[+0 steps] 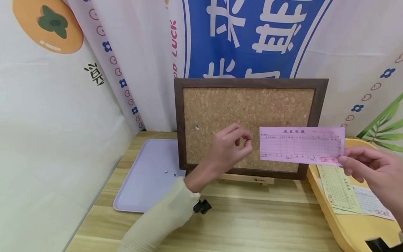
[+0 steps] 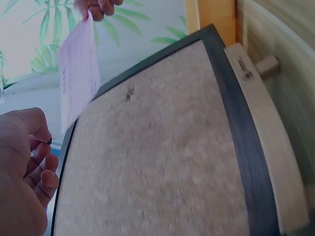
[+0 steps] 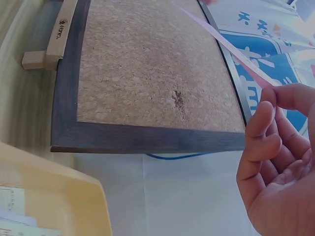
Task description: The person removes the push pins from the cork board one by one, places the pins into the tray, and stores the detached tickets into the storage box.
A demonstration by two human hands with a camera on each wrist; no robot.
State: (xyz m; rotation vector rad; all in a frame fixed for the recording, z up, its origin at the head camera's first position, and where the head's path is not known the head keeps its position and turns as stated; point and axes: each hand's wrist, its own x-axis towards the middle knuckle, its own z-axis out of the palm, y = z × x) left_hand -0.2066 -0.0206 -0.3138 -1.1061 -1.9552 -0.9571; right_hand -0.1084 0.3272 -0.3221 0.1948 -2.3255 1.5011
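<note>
A cork board [image 1: 252,105] with a dark wood frame leans upright on a wooden stand on the table. My right hand [image 1: 374,168] pinches the right end of a pink receipt slip [image 1: 300,145], held flat in front of the board's right part. Before the board's middle, my left hand [image 1: 229,146] has thumb and forefinger closed on a small pin [image 2: 51,141]; only its thin tip shows in the left wrist view. Left hand and slip are apart. A clear push pin [image 1: 196,128] is at the cork's left side.
A pale purple tray [image 1: 141,182] lies left of the board, with a few tiny pins on it. At the right, a yellow tray [image 1: 330,213] holds yellow and white slips [image 1: 341,192]. A printed curtain [image 1: 151,63] hangs behind.
</note>
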